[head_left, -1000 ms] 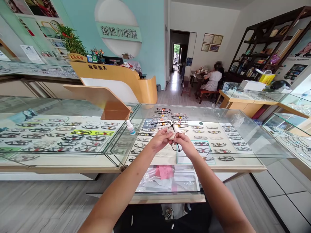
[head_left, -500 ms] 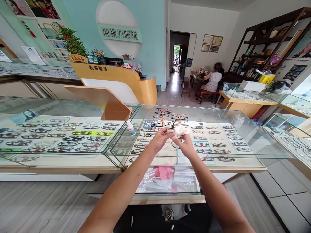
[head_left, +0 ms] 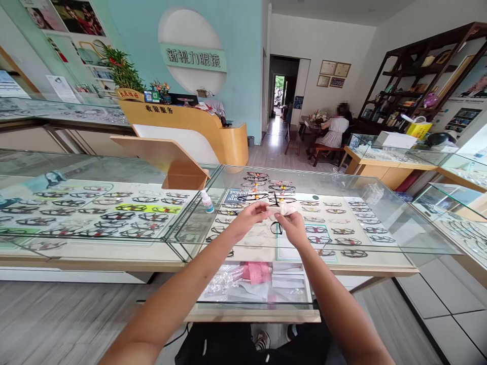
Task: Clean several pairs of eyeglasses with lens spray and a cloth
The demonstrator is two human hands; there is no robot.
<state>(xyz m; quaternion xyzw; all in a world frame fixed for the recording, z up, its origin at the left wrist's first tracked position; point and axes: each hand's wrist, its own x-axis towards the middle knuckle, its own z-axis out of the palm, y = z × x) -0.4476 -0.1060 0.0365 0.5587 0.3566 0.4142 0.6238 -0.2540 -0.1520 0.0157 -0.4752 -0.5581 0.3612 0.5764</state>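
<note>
Above the glass display case, my left hand pinches the left side of a whitish cloth. My right hand is closed on the cloth's right part and on dark-framed glasses. One lens of these glasses hangs below the cloth, between my hands; a dark piece of the frame sticks up above it. The cloth and fingers hide the rest. A small white spray bottle with a blue and pink label stands upright on the glass, left of my hands.
Rows of spectacles lie inside the case under my hands. A brown stand rests on the glass at the left. Below my wrists, an open drawer holds plastic bags and pink paper. A seated person is far back right.
The glasses have turned, and a lens now hangs in clearer view below the cloth. My hands stay close together on the cloth. The whole view has shifted slightly.
</note>
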